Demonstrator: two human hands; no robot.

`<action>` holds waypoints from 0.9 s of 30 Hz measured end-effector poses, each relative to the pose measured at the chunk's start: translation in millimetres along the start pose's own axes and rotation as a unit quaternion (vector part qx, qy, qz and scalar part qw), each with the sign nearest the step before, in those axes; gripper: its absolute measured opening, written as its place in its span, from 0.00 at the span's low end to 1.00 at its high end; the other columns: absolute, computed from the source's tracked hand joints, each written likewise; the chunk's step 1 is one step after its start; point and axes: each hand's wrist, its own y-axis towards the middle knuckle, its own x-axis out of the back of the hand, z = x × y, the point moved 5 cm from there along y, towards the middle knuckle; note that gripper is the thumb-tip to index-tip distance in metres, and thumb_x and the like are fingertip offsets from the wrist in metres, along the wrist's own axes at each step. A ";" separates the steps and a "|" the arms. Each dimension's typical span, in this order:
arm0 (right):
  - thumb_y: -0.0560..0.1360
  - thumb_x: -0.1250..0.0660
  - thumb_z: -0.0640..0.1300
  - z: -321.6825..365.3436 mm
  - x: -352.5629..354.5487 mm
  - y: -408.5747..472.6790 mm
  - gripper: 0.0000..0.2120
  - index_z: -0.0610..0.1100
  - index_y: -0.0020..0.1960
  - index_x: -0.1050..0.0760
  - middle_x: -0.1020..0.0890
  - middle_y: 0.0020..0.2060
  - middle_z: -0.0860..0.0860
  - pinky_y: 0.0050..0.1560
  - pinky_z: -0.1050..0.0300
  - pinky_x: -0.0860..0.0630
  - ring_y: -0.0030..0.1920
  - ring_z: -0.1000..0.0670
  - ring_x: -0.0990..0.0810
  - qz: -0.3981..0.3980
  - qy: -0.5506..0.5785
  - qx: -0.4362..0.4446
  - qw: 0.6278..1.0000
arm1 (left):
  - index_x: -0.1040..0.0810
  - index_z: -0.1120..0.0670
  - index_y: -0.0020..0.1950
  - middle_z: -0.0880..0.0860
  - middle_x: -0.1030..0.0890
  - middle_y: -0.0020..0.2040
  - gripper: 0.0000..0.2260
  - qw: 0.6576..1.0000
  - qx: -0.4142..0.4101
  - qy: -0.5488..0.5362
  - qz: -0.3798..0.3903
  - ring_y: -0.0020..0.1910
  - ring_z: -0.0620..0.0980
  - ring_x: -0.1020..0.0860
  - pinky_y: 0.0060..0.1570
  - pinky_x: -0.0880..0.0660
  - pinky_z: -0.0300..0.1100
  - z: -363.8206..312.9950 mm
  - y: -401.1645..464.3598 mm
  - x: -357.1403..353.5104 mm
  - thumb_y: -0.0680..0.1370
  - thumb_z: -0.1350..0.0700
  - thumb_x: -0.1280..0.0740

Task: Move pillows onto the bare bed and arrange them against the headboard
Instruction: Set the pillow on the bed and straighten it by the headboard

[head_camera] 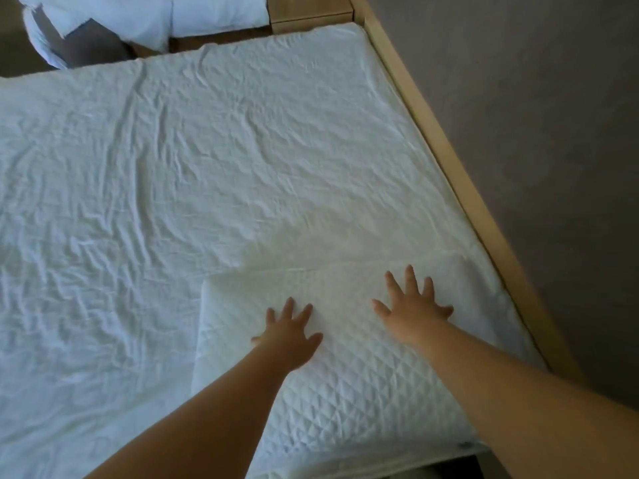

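Bed (207, 167) fills most of the frame, covered by a wrinkled white sheet (103, 236), creases heaviest toward 9 o'clock. Light wooden headboard (460, 181) runs diagonally from 12 to 4 o'clock along the mattress's right edge, grey wall (553, 133) behind it. Quilted white pillow (345, 382) lies flat on the sheet at about 5 o'clock, diamond stitching visible, its right edge just beside the headboard; whether it actually touches the wood is hard to tell from this angle. More white bedding (166, 15) sits off the bed at 11 o'clock, looks like pillows but partly cut off by the frame edge, with a dark grey item (90, 43) next to it that I can't identify. Wooden nightstand (311, 12) at 12 o'clock, just past the mattress corner. Both bare forearms reach in from 6 and 4 o'clock. Left hand (290, 337) palm-down on the pillow's middle-left area, fingers spread and flat, gripping nothing. Right hand (413, 311) palm-down on the pillow's upper-right part, fingers splayed wide, also gripping nothing. Hands are apart, both pressing on the pillow top.
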 end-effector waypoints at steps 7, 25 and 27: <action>0.77 0.57 0.73 -39.7 -61.0 16.9 0.37 0.61 0.79 0.69 0.67 0.80 0.53 0.68 0.20 0.48 0.79 0.41 0.65 -0.044 0.035 -0.089 0.994 | 0.66 0.33 0.77 0.40 0.68 0.79 0.30 0.992 0.101 -0.034 -0.063 0.78 0.57 0.67 0.68 0.51 0.76 33.1 17.5 -37.7 0.81 0.34 0.52; 0.82 0.58 0.64 -125.0 -49.2 74.5 0.29 0.60 0.81 0.58 0.54 0.82 0.50 0.71 0.23 0.52 0.80 0.40 0.52 -0.120 0.211 -0.250 0.937 | 0.53 0.44 0.81 0.56 0.47 0.80 0.35 0.897 0.310 -0.234 -0.212 0.78 0.60 0.46 0.70 0.50 0.72 99.9 47.7 -40.7 0.78 0.31 0.48; 0.81 0.58 0.66 -139.4 -48.1 81.0 0.31 0.57 0.82 0.56 0.46 0.80 0.44 0.70 0.24 0.46 0.76 0.36 0.42 -0.114 0.238 -0.279 0.923 | 0.45 0.51 0.78 0.62 0.38 0.75 0.35 0.895 0.331 -0.204 -0.219 0.74 0.64 0.39 0.68 0.45 0.69 101.5 49.6 -42.5 0.78 0.32 0.46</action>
